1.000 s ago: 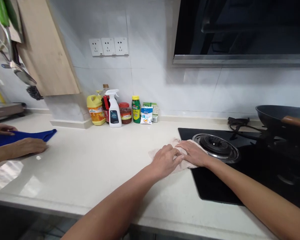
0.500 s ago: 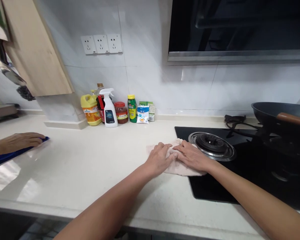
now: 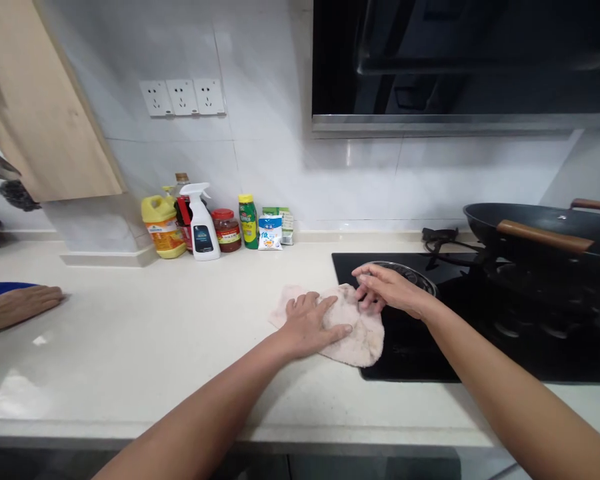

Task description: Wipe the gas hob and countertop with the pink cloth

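Note:
A pale pink cloth (image 3: 363, 337) lies spread across the counter and the left edge of the black gas hob (image 3: 420, 353). My left hand (image 3: 313, 325) rests flat on it, fingers spread. Just above the cloth's right part, my right hand (image 3: 387, 290) is lifted with loosely bent fingers apart and nothing in them. Behind that hand shows part of the round burner (image 3: 420, 277). On the far left, another person's hand (image 3: 23, 307) lies flat on a blue cloth (image 3: 3, 291).
Along the wall stand a yellow jug (image 3: 163, 227), a white spray bottle (image 3: 203, 227), a red-lidded jar (image 3: 227, 232), a green bottle (image 3: 249, 223) and a small packet (image 3: 271, 232). A wok (image 3: 520, 213) sits on the hob's right side under a range hood (image 3: 430, 123).
My right hand has let go of the cloth and risen. My left hand has flattened out on the cloth, which is more spread. The other person's hand has shifted. The view has turned right.

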Motion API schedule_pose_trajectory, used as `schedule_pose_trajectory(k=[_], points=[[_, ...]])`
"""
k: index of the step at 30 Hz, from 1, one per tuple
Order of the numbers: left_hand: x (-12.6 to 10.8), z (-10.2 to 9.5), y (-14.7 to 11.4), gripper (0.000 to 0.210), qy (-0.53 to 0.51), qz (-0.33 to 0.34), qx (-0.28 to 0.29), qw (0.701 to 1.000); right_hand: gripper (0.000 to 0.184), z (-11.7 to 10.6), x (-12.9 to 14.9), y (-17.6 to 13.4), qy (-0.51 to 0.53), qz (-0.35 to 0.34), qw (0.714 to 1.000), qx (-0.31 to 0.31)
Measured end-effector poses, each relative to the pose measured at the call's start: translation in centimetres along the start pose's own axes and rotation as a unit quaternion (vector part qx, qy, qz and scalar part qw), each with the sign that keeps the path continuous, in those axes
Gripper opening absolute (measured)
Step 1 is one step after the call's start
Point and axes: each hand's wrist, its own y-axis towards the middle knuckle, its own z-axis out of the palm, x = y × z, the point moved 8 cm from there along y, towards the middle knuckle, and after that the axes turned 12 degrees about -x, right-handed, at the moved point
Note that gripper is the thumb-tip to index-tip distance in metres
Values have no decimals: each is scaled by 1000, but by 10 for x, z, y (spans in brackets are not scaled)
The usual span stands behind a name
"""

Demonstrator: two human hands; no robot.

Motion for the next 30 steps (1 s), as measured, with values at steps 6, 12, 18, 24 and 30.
schedule_pose_trajectory(k=[6, 12, 18, 24, 30], points=[[-9, 11, 1, 77, 43, 12, 5, 999, 21, -18, -20, 19, -247, -119, 941, -201], [-17, 8, -1, 57, 55, 10, 8, 998, 25, -8, -19, 10, -260, -177, 936, -161], [-33, -14, -34, 42, 25, 28, 90, 995, 27, -7, -21, 6, -261, -209, 935, -118], [-21, -44, -85, 31, 20, -2, 100, 995, 26, 1, -16, 0, -275, -213, 933, -95], [30, -49, -99, 37, 101, -89, 5, 991, 25, 7, -12, -2, -300, -201, 928, -87]])
